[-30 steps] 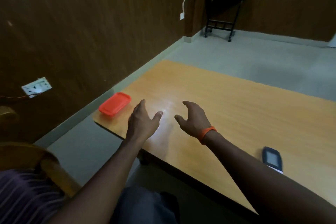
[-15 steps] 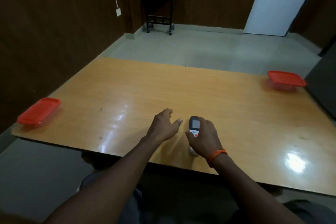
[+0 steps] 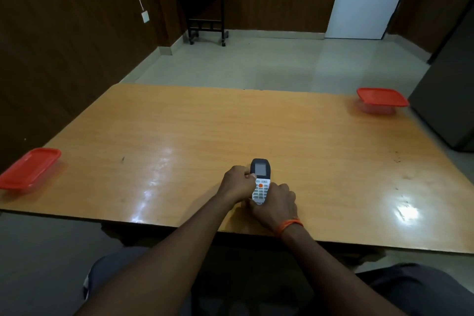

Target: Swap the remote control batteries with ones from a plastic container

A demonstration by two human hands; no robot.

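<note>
Left hand (image 3: 239, 182) has closed in since 0.5 s ago & is now gripping the remote (image 3: 260, 182) at its left side w/ curled fingers. Right hand (image 3: 278, 202) is wrapping round its lower end. Remote, w/ rounded dark top, grey screen & white plastic keypad, is being held near the front edge of the glossy wood-grain desk (image 3: 179, 136). Rectangular red-lidded left container (image 3: 29, 168) & right container (image 3: 382, 97) are sitting at opposite desk edges.

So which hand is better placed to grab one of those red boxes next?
Probably the left hand: the left box sits near the front edge, while the right box is at the far corner.
</note>
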